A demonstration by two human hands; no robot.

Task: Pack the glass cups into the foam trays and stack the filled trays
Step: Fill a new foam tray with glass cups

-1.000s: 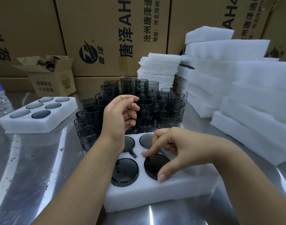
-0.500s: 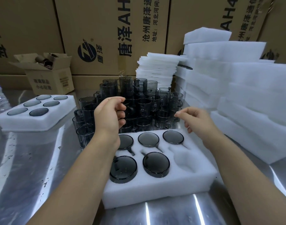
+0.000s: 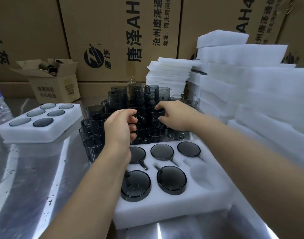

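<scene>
Five dark cups (image 3: 171,180) sit in the near foam tray (image 3: 173,209); its sixth pocket (image 3: 202,176) is open foam.
Just behind that tray, among the loose glass cups (image 3: 116,99), the right hand (image 3: 177,114) pinches one cup (image 3: 154,116). The left hand (image 3: 119,128) is curled; I cannot tell whether it grips anything.

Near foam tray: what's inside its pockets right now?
Five dark glass cups fill pockets; the near-right pocket is empty. The left arm hides part of the far-left cup.
</scene>
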